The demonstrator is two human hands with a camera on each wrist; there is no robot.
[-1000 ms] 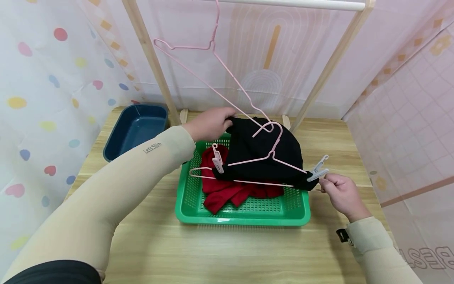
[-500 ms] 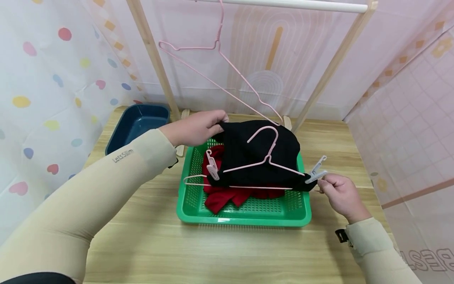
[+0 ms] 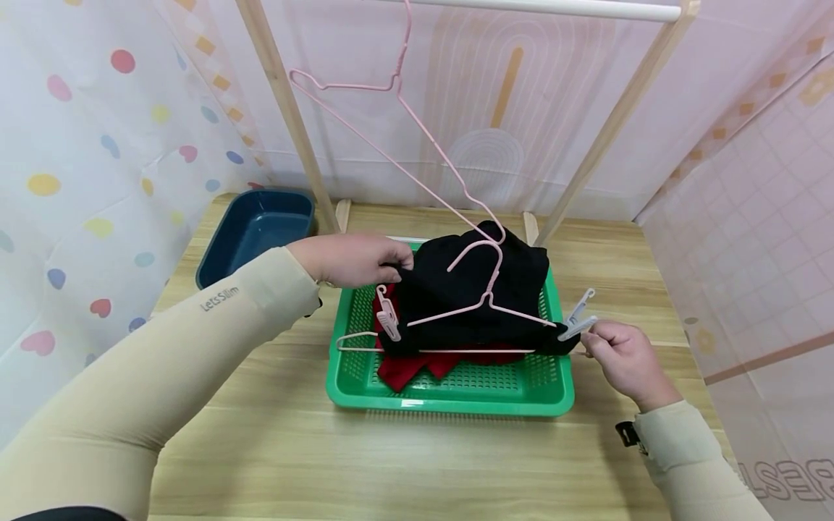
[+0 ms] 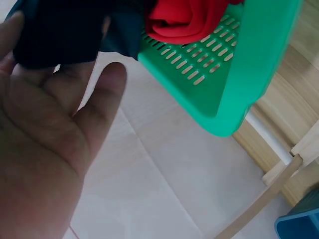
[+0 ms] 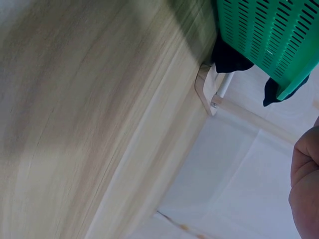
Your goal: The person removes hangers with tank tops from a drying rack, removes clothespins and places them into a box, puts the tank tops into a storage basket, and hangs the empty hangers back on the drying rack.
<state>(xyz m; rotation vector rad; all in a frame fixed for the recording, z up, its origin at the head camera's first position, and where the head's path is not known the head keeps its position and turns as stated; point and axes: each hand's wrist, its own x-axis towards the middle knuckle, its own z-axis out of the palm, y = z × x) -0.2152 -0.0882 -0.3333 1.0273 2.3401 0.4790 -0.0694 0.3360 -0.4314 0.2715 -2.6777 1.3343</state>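
Note:
A black garment (image 3: 426,289) lies over a pink hanger (image 3: 493,281), one white clothespin (image 3: 388,322) on it at the left and another clothespin (image 3: 578,325) at the right. My left hand (image 3: 355,259) pinches the garment's upper left edge; in the left wrist view, that hand (image 4: 45,134) has the dark cloth (image 4: 60,30) between thumb and fingers. My right hand (image 3: 625,358) grips the right end of the hanger beside the clothespin. Below is a green basket (image 3: 449,402) with red cloth (image 3: 400,370) inside, partly hidden by the garment.
A second pink hanger (image 3: 348,124) hangs from a white rail (image 3: 554,7) between wooden posts (image 3: 276,79), its lower right corner overlapping the black garment in the head view. A dark blue tub (image 3: 267,224) stands at the back left of the wooden table (image 3: 417,463).
My left hand has moved left, then toward me, drawing the garment's left edge down. The held hanger has shifted slightly left and lower. The hanging hanger sways. My right hand stays nearly still.

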